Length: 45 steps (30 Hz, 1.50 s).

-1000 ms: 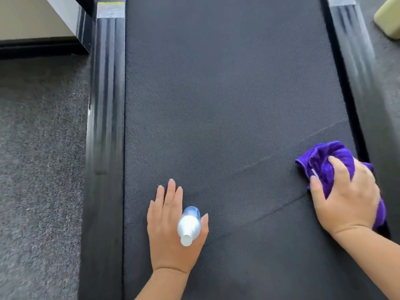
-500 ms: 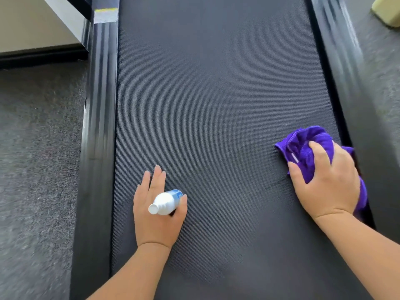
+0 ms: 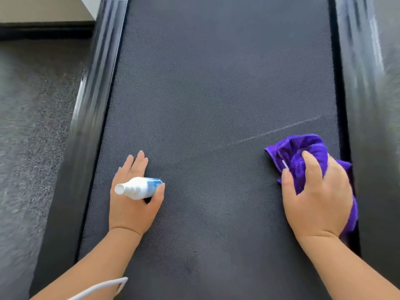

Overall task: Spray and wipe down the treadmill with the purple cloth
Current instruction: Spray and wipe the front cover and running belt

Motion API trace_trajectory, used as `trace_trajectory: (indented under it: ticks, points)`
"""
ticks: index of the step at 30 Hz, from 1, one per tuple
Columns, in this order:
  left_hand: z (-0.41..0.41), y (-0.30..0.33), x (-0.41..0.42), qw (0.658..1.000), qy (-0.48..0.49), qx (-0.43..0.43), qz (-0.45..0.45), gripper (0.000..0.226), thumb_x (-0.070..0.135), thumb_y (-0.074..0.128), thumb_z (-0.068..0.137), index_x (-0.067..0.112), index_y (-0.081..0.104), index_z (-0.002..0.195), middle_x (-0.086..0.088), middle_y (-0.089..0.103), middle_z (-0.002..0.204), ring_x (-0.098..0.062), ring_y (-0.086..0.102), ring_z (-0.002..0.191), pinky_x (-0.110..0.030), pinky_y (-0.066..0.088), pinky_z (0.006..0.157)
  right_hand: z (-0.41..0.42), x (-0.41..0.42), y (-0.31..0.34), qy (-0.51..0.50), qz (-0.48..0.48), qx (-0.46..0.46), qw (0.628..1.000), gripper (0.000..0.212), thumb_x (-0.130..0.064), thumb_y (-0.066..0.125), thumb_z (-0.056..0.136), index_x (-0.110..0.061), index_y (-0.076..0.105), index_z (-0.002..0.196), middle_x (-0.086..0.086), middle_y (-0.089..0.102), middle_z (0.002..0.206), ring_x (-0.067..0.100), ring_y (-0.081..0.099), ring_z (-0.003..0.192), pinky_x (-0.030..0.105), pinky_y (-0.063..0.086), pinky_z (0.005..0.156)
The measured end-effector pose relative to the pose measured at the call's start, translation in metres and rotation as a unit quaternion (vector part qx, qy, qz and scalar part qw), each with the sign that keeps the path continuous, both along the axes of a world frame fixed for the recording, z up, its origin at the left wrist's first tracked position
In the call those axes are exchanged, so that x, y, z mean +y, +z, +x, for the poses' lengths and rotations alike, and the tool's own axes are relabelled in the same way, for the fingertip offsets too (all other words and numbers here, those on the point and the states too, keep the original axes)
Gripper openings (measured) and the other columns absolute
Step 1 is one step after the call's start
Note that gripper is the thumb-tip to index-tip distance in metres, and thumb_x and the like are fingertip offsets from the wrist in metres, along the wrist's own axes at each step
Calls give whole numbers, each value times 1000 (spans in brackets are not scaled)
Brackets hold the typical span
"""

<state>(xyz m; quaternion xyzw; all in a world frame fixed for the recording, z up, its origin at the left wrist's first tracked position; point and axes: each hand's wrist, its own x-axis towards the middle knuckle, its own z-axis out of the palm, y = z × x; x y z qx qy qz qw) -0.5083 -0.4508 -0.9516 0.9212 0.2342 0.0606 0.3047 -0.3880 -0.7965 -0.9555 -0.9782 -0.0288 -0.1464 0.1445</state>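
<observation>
Cloth [image 3: 303, 152] sits bunched under your right hand [image 3: 316, 198], at about four o'clock in the view, pressed onto the treadmill belt [image 3: 216, 83] right against the belt's right edge. Your right fingers [image 3: 311, 167] curl over the purple folds and grip them, with the thumb lying along the cloth's left side; a rumpled part sticks out ahead of your fingertips toward twelve o'clock, and another strip shows past the outer edge of your palm, touching the dark gap beside the right side rail [image 3: 368, 105].

Your left hand [image 3: 129, 204] lies at about eight o'clock, well apart from the cloth, with most of the belt's width between the two hands. It holds a small white spray bottle [image 3: 138, 188] between thumb and forefinger. The bottle lies nearly level across the top of the hand, its white nozzle end pointing toward nine o'clock and its blue-labelled body toward three o'clock. The other left fingers stretch out flat toward twelve o'clock and rest on the belt, just beside the left side rail [image 3: 91, 118].

A faint pale line crosses the belt slantwise from the cloth's far edge. Grey carpet [image 3: 32, 126] lies beyond the left rail. A white cord [image 3: 101, 287] crosses your left forearm at seven o'clock.
</observation>
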Motion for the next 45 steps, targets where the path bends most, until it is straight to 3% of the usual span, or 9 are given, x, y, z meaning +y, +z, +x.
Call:
trace_trajectory:
  ticks: [4,8,16,23,25,29,35,40,45]
  points:
    - [3,3,-1,1000,-3,-22,-11,77,60,56,87,21,46,152,14,37,162,-7,24,154,-55,25,124,-2,0,1,0,5,6,1000,52,-45,56,102,-9,59,140,30,54,139,49,51,127,61,43,99]
    - [2,2,-2,999,-16,-42,18,68,59,55,88,33,41,149,21,35,160,-6,25,153,-41,20,126,-1,3,6,3,34,-6,999,52,-42,61,99,-7,60,138,31,54,138,49,51,125,59,41,102]
    - [0,2,-2,1000,-7,-20,3,81,62,53,88,17,45,154,20,35,161,-5,24,153,-35,18,127,-5,7,6,-4,22,-27,999,49,-42,59,102,-7,59,137,31,55,135,49,51,122,58,41,100]
    - [-8,1,1,1000,-14,6,-8,107,92,43,78,30,24,163,16,22,167,-3,7,157,-15,-2,123,-3,5,0,-11,-7,-24,1000,52,-45,58,101,-11,57,140,29,54,139,49,51,123,58,43,96]
    - [-9,2,1,999,-15,-21,-24,111,93,47,76,26,26,162,19,23,165,1,8,155,-20,2,126,-3,6,0,-11,-12,-33,999,52,-45,58,100,-11,58,140,29,54,138,49,53,122,58,44,95]
    - [-15,14,-7,988,49,-89,-114,102,69,71,76,23,32,159,30,33,157,1,31,149,-41,29,125,-3,8,-1,-15,-10,-40,999,53,-46,57,99,-11,58,140,30,54,138,50,53,121,60,45,92]
    - [-23,41,-42,973,74,-191,-110,82,44,68,87,15,35,156,38,43,145,4,43,139,-17,37,114,-3,10,-4,-23,-16,-51,998,53,-45,57,99,-10,58,139,30,54,137,50,53,117,60,45,89]
    - [-26,61,-56,972,71,-198,-106,80,41,70,90,48,23,155,4,62,137,-11,58,128,-16,44,103,-3,9,-6,-29,-23,-43,998,54,-46,55,99,-11,57,139,29,52,137,49,51,117,60,44,91]
    - [-25,65,-77,975,-44,-218,-20,73,22,78,92,29,35,151,12,55,121,17,51,109,-1,41,90,-2,9,-5,-35,-29,-37,998,54,-46,55,98,-11,57,139,29,52,137,49,51,118,60,43,92]
